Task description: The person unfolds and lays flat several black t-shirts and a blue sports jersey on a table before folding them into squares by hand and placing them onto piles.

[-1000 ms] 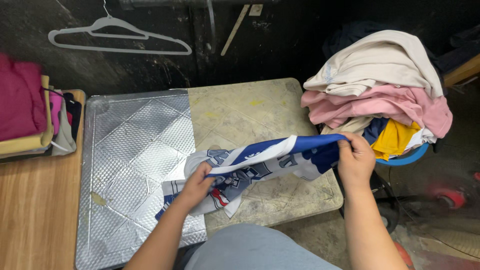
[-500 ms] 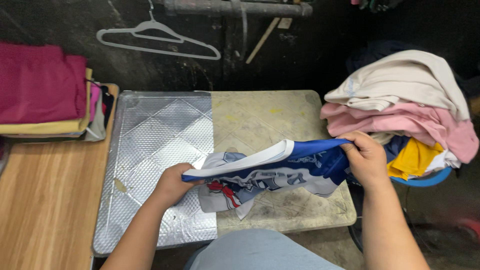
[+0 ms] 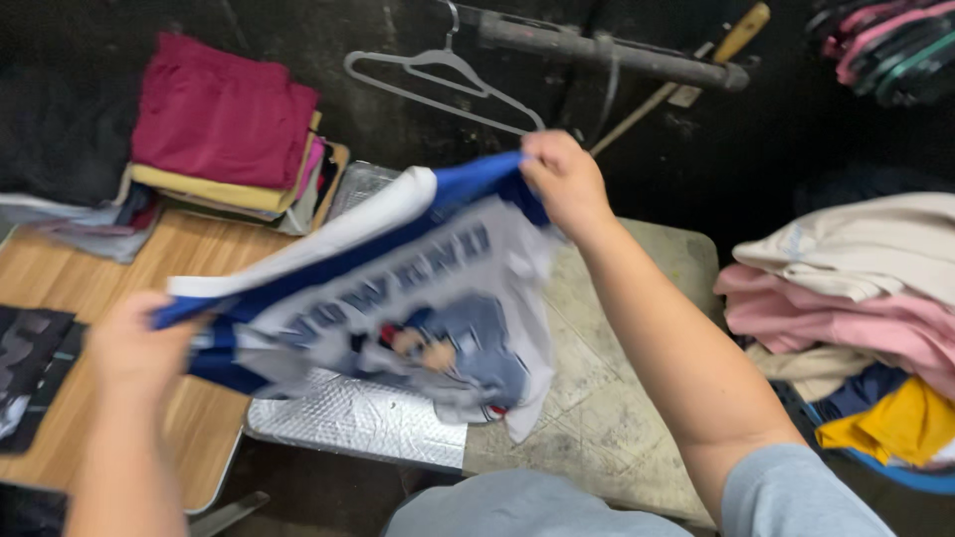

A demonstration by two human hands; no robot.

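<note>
A blue, white and grey printed shirt (image 3: 398,298) hangs in the air above a silver padded mat (image 3: 358,423) on a worn table (image 3: 617,398), its dark lettering and cartoon picture too blurred to make out. The right hand (image 3: 562,179) pinches its far blue edge with closed fingers. The left hand (image 3: 134,343), motion-blurred, seems clenched on the near edge, beside folded clothes (image 3: 224,134) on a wooden table (image 3: 70,278).

A single head-worn camera looks steeply down, close over the worktable (image 3: 637,398) before the person.
</note>
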